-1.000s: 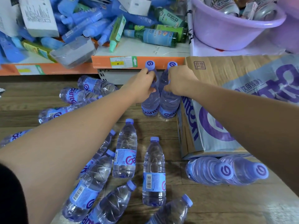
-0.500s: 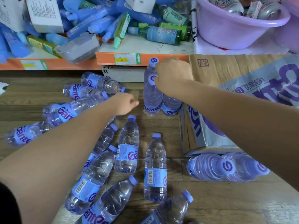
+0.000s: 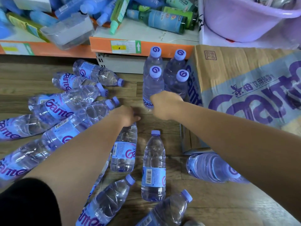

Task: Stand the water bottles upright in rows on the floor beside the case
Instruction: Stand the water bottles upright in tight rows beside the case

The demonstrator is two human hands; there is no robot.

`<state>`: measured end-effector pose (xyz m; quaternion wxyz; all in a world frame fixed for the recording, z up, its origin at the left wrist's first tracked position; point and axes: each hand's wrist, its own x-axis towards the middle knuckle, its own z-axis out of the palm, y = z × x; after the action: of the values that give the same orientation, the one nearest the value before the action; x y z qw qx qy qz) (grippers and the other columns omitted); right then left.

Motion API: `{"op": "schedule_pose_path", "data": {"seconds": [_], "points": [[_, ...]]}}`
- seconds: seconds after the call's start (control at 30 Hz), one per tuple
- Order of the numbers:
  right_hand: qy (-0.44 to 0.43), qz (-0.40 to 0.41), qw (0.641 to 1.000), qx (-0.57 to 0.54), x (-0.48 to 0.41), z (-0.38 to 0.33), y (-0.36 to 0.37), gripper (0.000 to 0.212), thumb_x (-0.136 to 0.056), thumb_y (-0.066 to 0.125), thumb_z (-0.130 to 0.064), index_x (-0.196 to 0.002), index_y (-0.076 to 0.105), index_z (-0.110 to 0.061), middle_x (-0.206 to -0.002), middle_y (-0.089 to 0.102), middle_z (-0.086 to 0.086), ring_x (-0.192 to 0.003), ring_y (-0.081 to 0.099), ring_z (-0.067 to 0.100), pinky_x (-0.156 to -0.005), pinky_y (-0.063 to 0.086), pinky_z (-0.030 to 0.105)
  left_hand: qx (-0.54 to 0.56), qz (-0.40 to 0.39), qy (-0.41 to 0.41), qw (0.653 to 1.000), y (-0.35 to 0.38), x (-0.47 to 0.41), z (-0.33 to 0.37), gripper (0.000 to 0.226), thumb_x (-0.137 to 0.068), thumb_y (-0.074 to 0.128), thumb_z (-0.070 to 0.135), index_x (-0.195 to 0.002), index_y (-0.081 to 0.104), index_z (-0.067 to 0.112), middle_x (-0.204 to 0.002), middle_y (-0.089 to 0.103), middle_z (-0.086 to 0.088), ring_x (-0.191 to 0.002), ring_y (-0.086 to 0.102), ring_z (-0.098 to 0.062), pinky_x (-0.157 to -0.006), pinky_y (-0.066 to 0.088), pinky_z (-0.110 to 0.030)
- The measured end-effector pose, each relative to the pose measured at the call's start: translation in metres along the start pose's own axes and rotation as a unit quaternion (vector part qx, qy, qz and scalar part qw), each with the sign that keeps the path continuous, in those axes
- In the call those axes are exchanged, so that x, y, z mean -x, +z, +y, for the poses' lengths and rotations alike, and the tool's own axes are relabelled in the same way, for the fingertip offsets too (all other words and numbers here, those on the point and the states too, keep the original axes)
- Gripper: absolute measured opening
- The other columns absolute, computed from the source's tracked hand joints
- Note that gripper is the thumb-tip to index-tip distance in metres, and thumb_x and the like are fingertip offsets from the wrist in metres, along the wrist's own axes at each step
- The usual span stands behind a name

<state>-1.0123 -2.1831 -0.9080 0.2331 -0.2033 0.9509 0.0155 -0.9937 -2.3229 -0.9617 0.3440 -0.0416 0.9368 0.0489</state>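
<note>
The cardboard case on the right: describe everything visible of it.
The cardboard case is a brown corrugated box printed with a pale blue panel, large purple Ganten lettering, Chinese characters and a small square stamp near its far left corner. It sits on the wooden floor at the right, its far end by the orange-edged shelf. Four upright bottles stand right beside its left side. The right forearm crosses in front of it, hiding its near part.

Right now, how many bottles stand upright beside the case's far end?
4: back-left bottle, back-right bottle, front-left bottle, front-right bottle. The right hand overlaps the front pair; none seems hidden.
</note>
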Motion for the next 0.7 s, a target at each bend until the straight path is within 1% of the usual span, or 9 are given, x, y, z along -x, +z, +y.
{"op": "schedule_pose_path", "data": {"seconds": [0.07,0.13,0.23,0.3,0.37,0.43,0.53,0.6,0.7], "points": [[-0.005,-0.071,0.997,-0.025,-0.005,0.0,0.011,0.028,-0.091,0.051,-0.021,-0.115,0.059,-0.009,-0.113,0.061,0.009,-0.096,0.057,0.029,-0.063,0.044,0.027,-0.001,0.009,-0.008,1.0,0.003,-0.001,-0.003,0.055,-0.095,0.04,0.052,-0.121,0.057,0.007,-0.126,0.058,-0.015,-0.118,0.055,-0.031,-0.091,0.045,-0.037],[-0.015,-0.126,0.991,-0.038,-0.008,-0.002,0.019,0.035,-0.093,0.05,-0.025,-0.123,0.056,-0.008,-0.122,0.059,0.011,-0.105,0.056,0.028,-0.076,0.045,0.031,0.013,0.032,-0.011,0.999,0.002,-0.004,-0.004,0.051,-0.092,0.046,0.053,-0.111,0.063,0.008,-0.118,0.061,-0.014,-0.111,0.058,-0.031,-0.086,0.048,-0.035],[-0.014,-0.176,0.983,-0.054,-0.01,-0.006,0.029,0.033,-0.096,0.047,-0.027,-0.116,0.057,-0.004,-0.116,0.059,0.014,-0.1,0.055,0.027,-0.062,0.038,0.025,0.061,0.067,0.004,0.996,-0.005,-0.005,0.001,0.041,-0.088,0.06,0.042,-0.107,0.066,0.006,-0.114,0.063,-0.015,-0.107,0.06,-0.033,-0.082,0.048,-0.035],[-0.015,-0.228,0.972,-0.06,-0.011,-0.009,0.038,0.036,-0.098,0.044,-0.028,-0.118,0.057,-0.001,-0.109,0.057,0.014,-0.089,0.053,0.025,-0.051,0.037,0.025,0.052,0.067,0.035,0.996,-0.011,-0.005,0.005,0.034,-0.086,0.064,0.038,-0.096,0.067,0.005,-0.101,0.065,-0.014,-0.093,0.06,-0.031,-0.07,0.045,-0.032],[-0.007,-0.295,0.95,-0.097,-0.012,-0.012,0.05,0.04,-0.099,0.044,-0.026,-0.128,0.053,0.0,-0.114,0.059,0.014,-0.088,0.059,0.028,-0.052,0.046,0.025,0.047,0.067,0.063,0.995,-0.022,0.001,0.007,0.034,-0.084,0.067,0.038,-0.074,0.057,0.007,-0.075,0.058,-0.007,-0.074,0.053,-0.025,-0.061,0.038,-0.029],[0.008,-0.329,0.935,-0.133,-0.011,-0.016,0.058,0.04,-0.097,0.048,-0.021,-0.129,0.052,0.002,-0.127,0.056,0.02,-0.1,0.065,0.036,-0.064,0.055,0.033,0.045,0.055,0.11,0.991,-0.037,0.01,0.006,0.038,-0.08,0.07,0.039,-0.063,0.048,0.013,-0.06,0.049,-0.001,-0.062,0.048,-0.021,-0.055,0.036,-0.026],[0.026,-0.345,0.92,-0.187,-0.007,-0.016,0.055,0.038,-0.096,0.053,-0.015,-0.13,0.052,0.002,-0.124,0.05,0.016,-0.112,0.06,0.038,-0.082,0.055,0.039,0.085,0.018,0.185,0.979,-0.057,0.029,0.001,0.017,-0.076,0.074,0.029,-0.08,0.061,0.019,-0.059,0.056,0.004,-0.036,0.05,-0.003,-0.042,0.04,-0.015],[0.029,-0.345,0.913,-0.217,-0.006,-0.011,0.048,0.036,-0.096,0.053,-0.013,-0.128,0.055,0.001,-0.109,0.047,0.012,-0.099,0.057,0.032,-0.076,0.054,0.032,0.09,0.011,0.216,0.972,-0.066,0.043,0.0,0.013,-0.076,0.074,0.021,-0.084,0.064,0.018,-0.061,0.055,0.004,-0.027,0.046,0.001,-0.035,0.038,-0.007],[0.03,-0.326,0.909,-0.258,0.001,-0.01,0.036,0.027,-0.09,0.059,-0.015,-0.106,0.06,0.007,-0.09,0.047,0.014,-0.078,0.049,0.025,-0.061,0.041,0.025,0.088,0.029,0.236,0.967,-0.073,0.055,0.002,0.012,-0.074,0.074,0.016,-0.083,0.066,0.019,-0.064,0.056,0.006,-0.036,0.05,-0.001,-0.038,0.039,-0.007]]}}
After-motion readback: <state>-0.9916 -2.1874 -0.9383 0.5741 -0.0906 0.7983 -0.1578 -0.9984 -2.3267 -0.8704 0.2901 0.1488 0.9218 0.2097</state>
